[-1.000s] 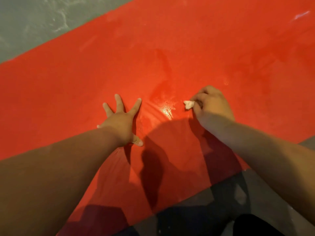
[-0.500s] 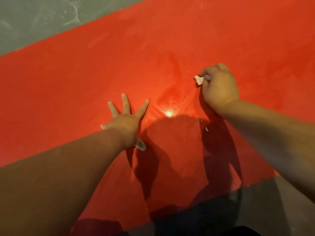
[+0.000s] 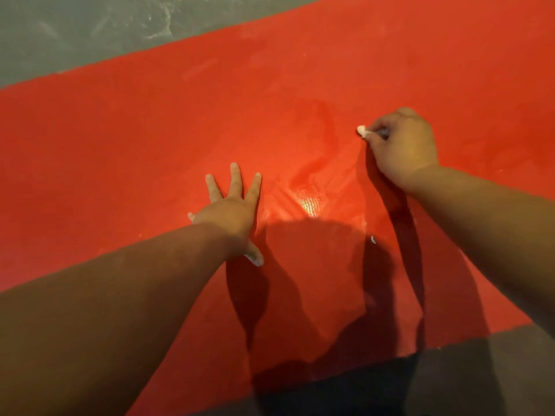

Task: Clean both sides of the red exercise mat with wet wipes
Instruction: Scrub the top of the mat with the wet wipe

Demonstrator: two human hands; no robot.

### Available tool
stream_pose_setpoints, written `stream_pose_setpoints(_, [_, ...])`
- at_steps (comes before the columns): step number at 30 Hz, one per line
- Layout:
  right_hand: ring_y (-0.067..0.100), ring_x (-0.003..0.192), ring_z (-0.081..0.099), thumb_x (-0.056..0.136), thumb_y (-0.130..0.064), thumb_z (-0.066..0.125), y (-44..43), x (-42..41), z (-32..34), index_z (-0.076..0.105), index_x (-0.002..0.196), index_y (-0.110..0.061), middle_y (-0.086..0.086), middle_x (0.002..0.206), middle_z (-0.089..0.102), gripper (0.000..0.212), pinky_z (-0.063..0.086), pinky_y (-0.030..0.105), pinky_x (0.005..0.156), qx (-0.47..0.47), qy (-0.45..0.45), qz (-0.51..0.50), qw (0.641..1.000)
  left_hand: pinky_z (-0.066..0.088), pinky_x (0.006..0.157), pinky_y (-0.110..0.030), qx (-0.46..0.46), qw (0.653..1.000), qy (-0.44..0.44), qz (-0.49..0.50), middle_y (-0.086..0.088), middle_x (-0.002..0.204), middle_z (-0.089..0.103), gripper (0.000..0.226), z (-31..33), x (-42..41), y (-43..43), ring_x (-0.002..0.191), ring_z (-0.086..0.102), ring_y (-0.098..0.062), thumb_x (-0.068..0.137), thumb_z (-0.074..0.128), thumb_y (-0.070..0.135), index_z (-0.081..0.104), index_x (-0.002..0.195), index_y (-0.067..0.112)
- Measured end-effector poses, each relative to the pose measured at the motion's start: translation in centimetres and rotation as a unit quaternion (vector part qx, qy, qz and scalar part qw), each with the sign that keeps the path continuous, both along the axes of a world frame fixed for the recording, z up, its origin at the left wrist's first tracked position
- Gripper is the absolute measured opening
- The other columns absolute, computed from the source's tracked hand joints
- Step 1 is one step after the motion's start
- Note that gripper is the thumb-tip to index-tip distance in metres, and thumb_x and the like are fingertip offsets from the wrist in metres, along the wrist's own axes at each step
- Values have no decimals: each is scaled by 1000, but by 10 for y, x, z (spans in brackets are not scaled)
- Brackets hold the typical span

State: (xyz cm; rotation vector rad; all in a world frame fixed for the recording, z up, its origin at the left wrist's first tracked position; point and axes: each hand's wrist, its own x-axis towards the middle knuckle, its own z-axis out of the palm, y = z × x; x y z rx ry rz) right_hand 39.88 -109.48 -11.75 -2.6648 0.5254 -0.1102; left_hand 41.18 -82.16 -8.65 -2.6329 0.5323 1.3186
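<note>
The red exercise mat (image 3: 126, 151) lies flat on the floor and fills most of the view. My left hand (image 3: 232, 213) rests on it near the middle, palm down with fingers spread. My right hand (image 3: 402, 145) is farther up and to the right, its fingers curled round a small white wet wipe (image 3: 362, 131) that it presses onto the mat; only a tip of the wipe shows. A shiny wet patch (image 3: 309, 202) lies between my hands, with darker damp streaks above it.
Grey floor (image 3: 75, 31) runs along the mat's far edge at the top left. More dark floor (image 3: 480, 370) borders the near edge at the bottom right. A tiny white scrap (image 3: 373, 239) lies on the mat below my right hand.
My right hand has slid the wipe up the mat, away from me and a little to the right. My left hand has stayed planted with its fingers spread.
</note>
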Motion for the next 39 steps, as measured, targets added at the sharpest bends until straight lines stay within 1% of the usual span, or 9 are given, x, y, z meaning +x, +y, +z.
stream_pose_setpoints(3, [33, 92, 58, 87, -16, 59, 36, -5, -4, 71, 94, -9, 14, 98, 59, 15, 38, 33, 76, 22, 1, 23, 999, 35, 102, -66, -6, 1000, -17, -13, 5, 148, -43, 154, 0, -2, 6, 141, -24, -42, 47, 90, 51, -28, 145, 34])
stream_pose_setpoints(7, [30, 89, 58, 87, -18, 58, 114, -48, -10, 71, 92, -10, 10, 92, 60, 16, 46, 39, 79, 83, 21, 293, 952, 29, 110, -57, -5, 999, -27, -44, 0, 152, -37, 148, 2, 2, 9, 142, -17, -45, 53, 87, 54, -25, 147, 31])
stream_pose_setpoints(9, [29, 89, 58, 86, -17, 59, 104, -46, -9, 71, 92, -10, 9, 89, 60, 15, 46, 37, 79, 89, 13, 337, 937, 25, 111, -54, 0, 998, -27, -54, -2, 152, -37, 147, 3, 3, 8, 141, -16, -47, 55, 86, 53, -26, 147, 29])
stream_pose_setpoints(15, [36, 99, 54, 86, -14, 56, 12, -1, -7, 68, 99, -8, 18, 101, 57, 19, 38, 37, 83, -13, -2, 42, 999, 26, 110, -60, 25, 998, -19, -51, -4, 150, -40, 149, 2, 5, 2, 140, -16, -51, 55, 87, 50, -30, 145, 29])
stream_pose_setpoints(18, [36, 100, 53, 87, -12, 54, 46, -10, -7, 68, 100, -6, 17, 103, 57, 20, 38, 37, 84, 4, 18, 55, 998, 21, 111, -58, 16, 998, -23, -51, -7, 151, -38, 150, 3, 5, 1, 139, -14, -53, 54, 88, 48, -28, 147, 28])
stream_pose_setpoints(24, [26, 105, 53, 91, -21, 51, 114, -46, -3, 68, 106, -15, 6, 105, 57, 23, 43, 36, 87, 67, 41, 326, 942, 18, 112, -56, 7, 998, -37, -53, -8, 153, -36, 150, 4, 2, 1, 139, -14, -52, 52, 89, 48, -25, 148, 27])
stream_pose_setpoints(32, [35, 99, 56, 86, -13, 54, 28, 7, -3, 70, 101, -9, 16, 107, 59, 22, 40, 36, 82, 9, 33, 9, 999, 23, 109, -59, 4, 999, -22, -41, -6, 150, -40, 151, 1, 5, 0, 138, -16, -52, 53, 90, 44, -28, 146, 30])
stream_pose_setpoints(35, [30, 105, 55, 89, -17, 53, 86, -11, -4, 69, 105, -10, 11, 109, 58, 24, 38, 33, 87, 41, 42, 149, 987, 22, 110, -59, -1, 999, -24, -37, -5, 150, -41, 151, 1, 5, 0, 138, -18, -52, 53, 90, 44, -28, 146, 30])
stream_pose_setpoints(39, [27, 104, 53, 89, -18, 52, 127, -42, -2, 68, 103, -15, 6, 104, 57, 22, 43, 36, 89, 78, 57, 342, 935, 21, 111, -56, -10, 999, -23, -34, -5, 150, -40, 150, 1, 4, 2, 138, -19, -51, 54, 89, 44, -27, 147, 29])
